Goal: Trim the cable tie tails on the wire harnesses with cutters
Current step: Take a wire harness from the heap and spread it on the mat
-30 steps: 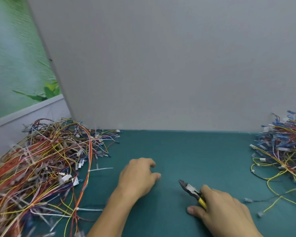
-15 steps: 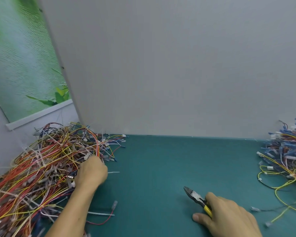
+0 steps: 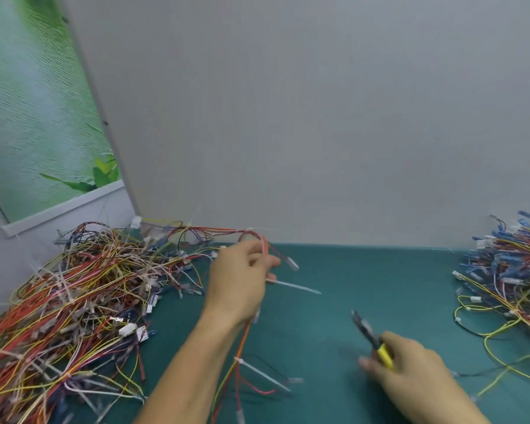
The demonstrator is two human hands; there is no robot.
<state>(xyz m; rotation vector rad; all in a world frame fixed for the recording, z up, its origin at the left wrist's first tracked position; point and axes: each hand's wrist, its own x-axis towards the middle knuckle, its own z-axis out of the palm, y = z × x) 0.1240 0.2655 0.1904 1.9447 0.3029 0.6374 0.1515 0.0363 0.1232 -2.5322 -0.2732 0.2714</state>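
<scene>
In the head view, the left hand (image 3: 239, 280) curls round a wire harness (image 3: 241, 344) over the green desk (image 3: 364, 270), with its cable tie tail (image 3: 294, 286) pointing right. The right hand (image 3: 410, 371) grips the cutters (image 3: 369, 332), their tips aimed away and leftward.

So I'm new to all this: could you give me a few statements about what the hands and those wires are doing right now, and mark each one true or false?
1. The left hand grips a wire harness. True.
2. The cutters lie loose on the mat. False: the right hand holds them by their yellow handles.
3. The cutters are clipping the white tie tail. False: that tail sticks out beside the left hand, apart from the cutters.
4. A left wire pile and a right wire pile flank the mat. True.
</scene>
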